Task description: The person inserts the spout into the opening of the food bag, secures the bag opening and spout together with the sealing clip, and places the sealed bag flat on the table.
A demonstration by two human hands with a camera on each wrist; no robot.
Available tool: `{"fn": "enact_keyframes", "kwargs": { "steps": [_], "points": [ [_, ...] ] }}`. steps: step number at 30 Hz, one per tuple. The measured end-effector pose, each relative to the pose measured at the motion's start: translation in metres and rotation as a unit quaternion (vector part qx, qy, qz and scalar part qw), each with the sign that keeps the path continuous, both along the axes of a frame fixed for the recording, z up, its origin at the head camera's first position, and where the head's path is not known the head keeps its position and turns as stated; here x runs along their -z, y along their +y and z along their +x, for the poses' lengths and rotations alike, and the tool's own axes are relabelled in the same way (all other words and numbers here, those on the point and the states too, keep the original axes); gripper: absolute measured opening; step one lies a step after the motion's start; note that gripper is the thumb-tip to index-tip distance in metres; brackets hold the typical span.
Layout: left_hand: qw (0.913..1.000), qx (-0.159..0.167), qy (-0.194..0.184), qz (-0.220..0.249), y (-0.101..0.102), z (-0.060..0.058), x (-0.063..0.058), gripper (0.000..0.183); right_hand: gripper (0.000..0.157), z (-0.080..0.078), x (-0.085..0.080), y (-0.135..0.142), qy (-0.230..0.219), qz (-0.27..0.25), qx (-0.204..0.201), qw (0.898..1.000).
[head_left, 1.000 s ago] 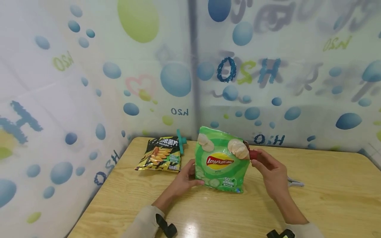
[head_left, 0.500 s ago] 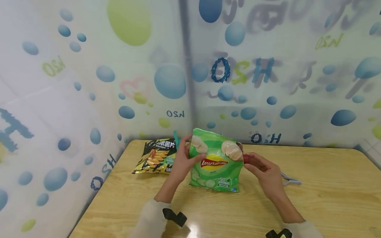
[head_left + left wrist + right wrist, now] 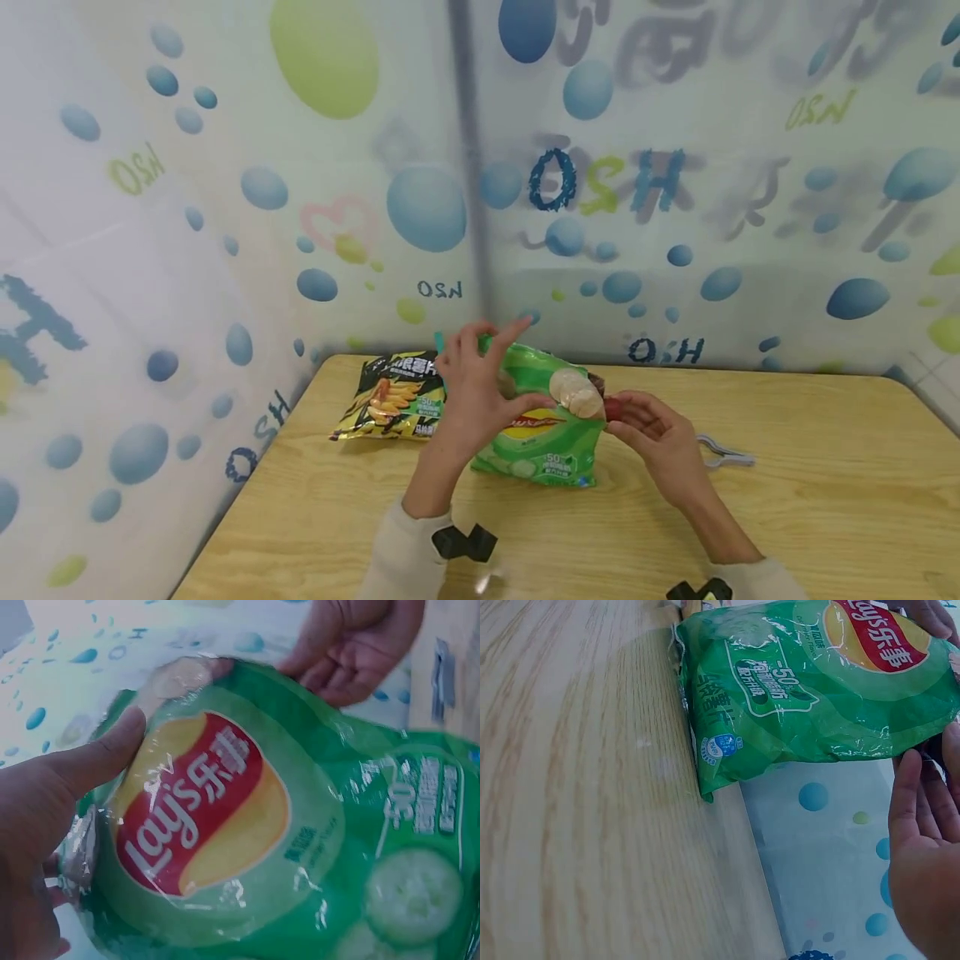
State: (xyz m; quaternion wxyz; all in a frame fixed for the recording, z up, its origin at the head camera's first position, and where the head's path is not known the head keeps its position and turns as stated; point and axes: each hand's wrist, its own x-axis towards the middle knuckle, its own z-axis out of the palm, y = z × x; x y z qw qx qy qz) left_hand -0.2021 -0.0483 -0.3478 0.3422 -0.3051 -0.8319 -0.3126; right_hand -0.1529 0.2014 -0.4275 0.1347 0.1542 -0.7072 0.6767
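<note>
A green Lay's chip bag stands tilted on the wooden table, its printed front toward me. My left hand holds its upper left part. The thumb lies across the front in the left wrist view, and the other fingers go behind the edge. At the bag's upper right corner my right hand pinches a small red piece with a dark brown part beside it. Most of this piece is hidden behind the bag and fingers. The right wrist view shows the right fingertips right at the bag's edge.
A black and yellow chip bag lies at the back left, partly behind my left hand. A teal piece shows at its right edge. On the table to the right lies a grey two-armed tool. Printed curtains border the table's back and left.
My left hand has gone from the bag's lower left edge up to its top left, now covering part of the logo. The right hand keeps its pinch on the red piece.
</note>
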Motion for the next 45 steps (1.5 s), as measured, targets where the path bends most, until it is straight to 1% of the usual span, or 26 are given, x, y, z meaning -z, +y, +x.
{"fn": "enact_keyframes", "kwargs": {
  "steps": [2,4,5,7,9,11,14,17,19,20,21,22,23,25,26,27,28,29,30,33,35,38,41,43,45],
  "points": [
    [0.9998,-0.011,0.012,-0.013,-0.001,-0.001,0.003,0.078,0.034,0.0,0.001,0.0,0.0,0.003,-0.008,1.0],
    [0.9994,-0.013,0.027,-0.016,-0.001,-0.002,0.004,0.06,0.034,-0.001,0.003,0.0,0.0,0.003,-0.014,1.0],
    [0.9992,-0.008,0.037,-0.014,-0.001,-0.002,0.004,0.052,0.034,-0.001,0.003,0.0,0.001,0.002,-0.017,1.0],
    [0.9982,0.007,0.06,-0.005,0.0,-0.003,0.004,0.043,0.034,-0.001,0.004,-0.001,0.002,-0.004,-0.025,1.0],
    [0.9963,0.026,0.081,0.007,0.001,-0.003,0.004,0.04,0.033,-0.001,0.004,-0.002,0.004,-0.011,-0.038,0.999],
    [0.9946,0.039,0.094,0.018,0.002,-0.003,0.003,0.036,0.033,-0.001,0.004,-0.003,0.008,-0.019,-0.049,0.999],
    [0.9939,0.046,0.097,0.027,0.003,-0.002,0.004,0.03,0.032,-0.001,0.004,-0.005,0.013,-0.021,-0.054,0.998],
    [0.9947,0.033,0.092,0.032,0.005,-0.001,0.004,0.026,0.031,0.0,0.004,-0.007,0.006,-0.022,-0.044,0.999],
    [0.994,0.009,0.106,0.028,0.005,-0.001,0.004,0.035,0.031,0.001,0.005,-0.008,-0.004,-0.028,-0.036,0.999],
    [0.9922,-0.003,0.122,0.025,0.006,-0.001,0.004,0.041,0.032,0.002,0.005,-0.009,-0.009,-0.031,-0.033,0.999],
    [0.9888,-0.012,0.147,0.023,0.007,0.0,0.004,0.046,0.032,0.002,0.006,-0.01,-0.014,-0.034,-0.031,0.999],
    [0.9837,-0.015,0.178,0.021,0.008,0.001,0.005,0.051,0.032,0.002,0.006,-0.011,-0.018,-0.039,-0.032,0.999],
    [0.9767,-0.009,0.214,0.017,0.009,0.002,0.007,0.054,0.033,0.002,0.007,-0.011,-0.02,-0.04,-0.034,0.998],
    [0.9597,0.018,0.28,-0.006,0.01,0.006,0.012,0.056,0.033,0.002,0.008,-0.013,-0.023,-0.043,-0.04,0.998],
    [0.9513,0.036,0.305,-0.024,0.011,0.008,0.016,0.057,0.033,0.001,0.008,-0.014,-0.022,-0.042,-0.043,0.998],
    [0.9452,0.053,0.319,-0.043,0.012,0.009,0.02,0.06,0.034,0.001,0.009,-0.015,-0.023,-0.043,-0.045,0.998],
    [0.9414,0.067,0.324,-0.067,0.012,0.01,0.025,0.064,0.034,0.001,0.009,-0.016,-0.026,-0.042,-0.044,0.998],
    [0.9399,0.074,0.32,-0.092,0.011,0.01,0.03,0.068,0.034,0.001,0.009,-0.017,-0.026,-0.039,-0.044,0.998],
    [0.9406,0.075,0.31,-0.115,0.011,0.01,0.036,0.073,0.034,0.001,0.01,-0.018,-0.028,-0.038,-0.043,0.998],
    [0.9471,0.055,0.272,-0.16,0.009,0.007,0.051,0.083,0.034,0.002,0.01,-0.02,-0.026,-0.031,-0.041,0.998],
    [0.9483,0.041,0.258,-0.18,0.009,0.004,0.06,0.084,0.033,0.002,0.01,-0.023,-0.02,-0.033,-0.047,0.998],
    [0.9525,0.03,0.241,-0.183,0.011,0.0,0.069,0.085,0.033,0.002,0.01,-0.026,-0.01,-0.036,-0.056,0.998],
    [0.9568,0.034,0.228,-0.177,0.012,-0.003,0.073,0.089,0.034,0.003,0.011,-0.03,-0.017,-0.039,-0.058,0.997],
    [0.9603,0.048,0.212,-0.175,0.008,-0.006,0.07,0.091,0.035,0.002,0.012,-0.032,-0.028,-0.04,-0.055,0.997],
    [0.9623,0.064,0.188,-0.185,0.003,-0.009,0.065,0.092,0.035,0.003,0.013,-0.033,-0.037,-0.037,-0.051,0.997]
  ]
}}
